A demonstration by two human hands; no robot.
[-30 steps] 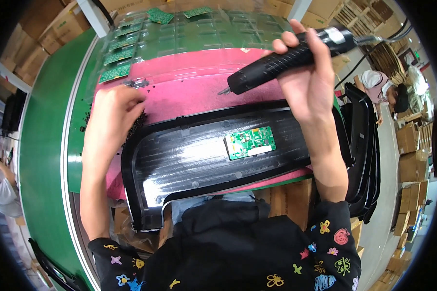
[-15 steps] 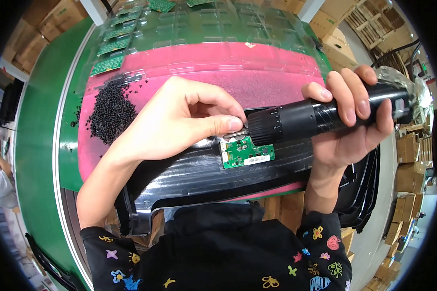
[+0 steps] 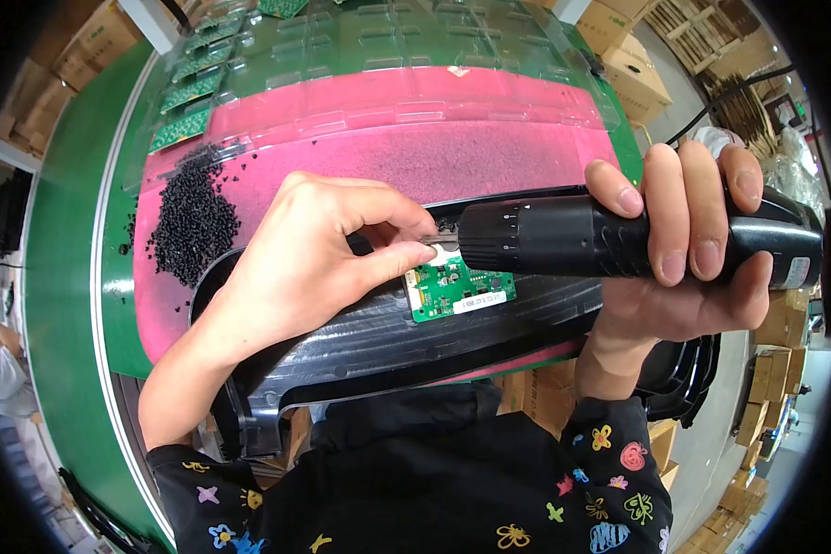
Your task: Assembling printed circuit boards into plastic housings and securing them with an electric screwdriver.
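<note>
black plastic panel: nearest the body, its glossy inner face up; likely light for its breadth, stiff but slick, best taken by the raised rim.
green circuit board: lies on that panel, partly covered by the tool; it should be light, rigid and fragile, so hold it by its bare edges, clear of the components and the white connectors.
board to hands: just nearer the body than the left fingertips, well to the left of the right palm.
left hand: thumb and forefinger in a narrow pinch around the metal bit (whether a screw sits between them is hidden).
right hand: wrapped from beneath around the electric screwdriver's barrel.
electric screwdriver: black, lying almost level, nose toward the left fingertips; probably the weightiest thing here, gripped sensibly at mid-body.
black screws: heaped loose left of the left hand, tiny and easily scattered.
pink mat: beneath the heap, on the green surface.
clear plastic tray: farther off, thin-looking, more circuit boards along its left side.
</note>
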